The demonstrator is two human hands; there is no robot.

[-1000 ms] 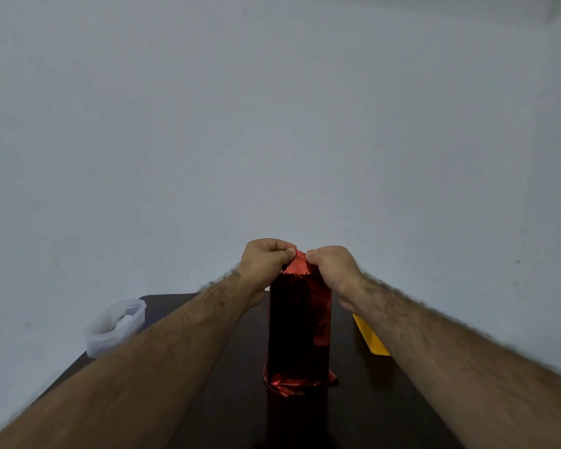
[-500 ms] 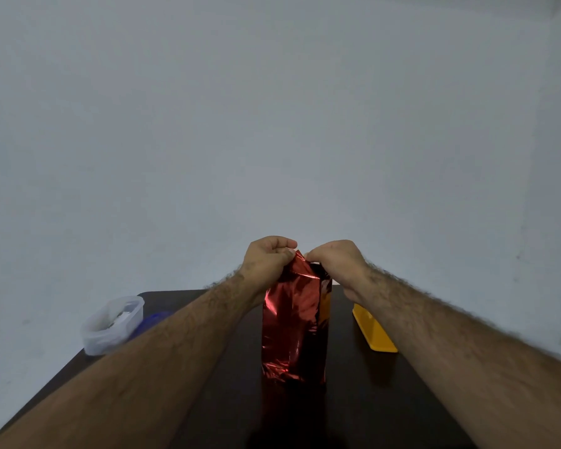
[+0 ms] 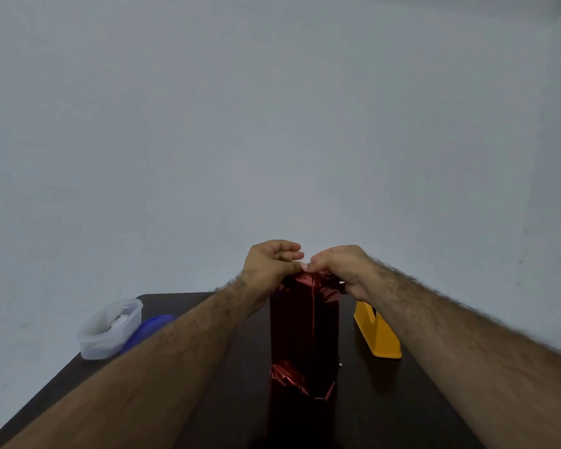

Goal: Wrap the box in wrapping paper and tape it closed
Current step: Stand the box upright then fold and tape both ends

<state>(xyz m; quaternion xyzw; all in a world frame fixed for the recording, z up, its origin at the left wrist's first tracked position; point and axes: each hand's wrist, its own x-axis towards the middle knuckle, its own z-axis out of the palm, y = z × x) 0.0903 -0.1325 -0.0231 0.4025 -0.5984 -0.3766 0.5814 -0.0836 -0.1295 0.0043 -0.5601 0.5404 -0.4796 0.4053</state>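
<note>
Left hand, right hand pinch red wrapping paper atop upright box, long axis vertical

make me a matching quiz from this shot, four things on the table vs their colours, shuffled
Things:
1. wrapped box
2. tub
3. lid
4. stand

Colours:
a. blue
b. yellow
c. shiny red
d. clear white

Pairs: 1-c, 2-d, 3-a, 4-b
</note>
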